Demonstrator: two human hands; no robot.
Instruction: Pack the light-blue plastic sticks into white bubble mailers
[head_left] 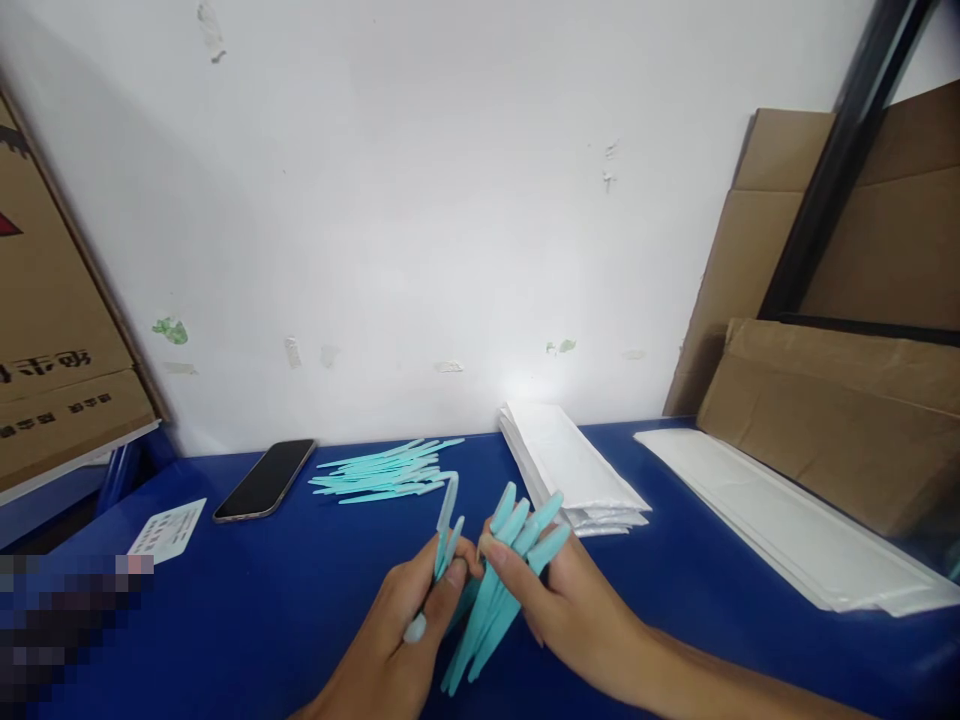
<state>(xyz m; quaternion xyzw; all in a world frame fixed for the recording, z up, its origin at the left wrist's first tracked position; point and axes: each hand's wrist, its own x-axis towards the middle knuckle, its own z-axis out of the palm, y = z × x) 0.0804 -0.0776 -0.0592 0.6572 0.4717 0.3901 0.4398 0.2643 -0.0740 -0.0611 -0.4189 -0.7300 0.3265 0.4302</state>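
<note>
Low in the middle of the head view, my left hand (405, 610) is closed around a couple of slim mint-green sticks (445, 515) that look like eyebrow razors, with pale translucent ends. Close beside it, my right hand (577, 600) grips a fanned bunch of the same eyebrow razors (491, 625), their broad ends up and thin ends down. The two hands nearly meet, fingertips close together. Beyond them, a loose pile of more eyebrow razors (382, 470) lies on the blue table (262, 600).
A stack of white padded envelopes (570, 460) is behind my right hand, with flat white envelopes (787, 525) farther right. A phone (266, 480) and a printed card (169, 530) lie at left. Cardboard (825, 420) stands at right, a carton (60, 300) at left.
</note>
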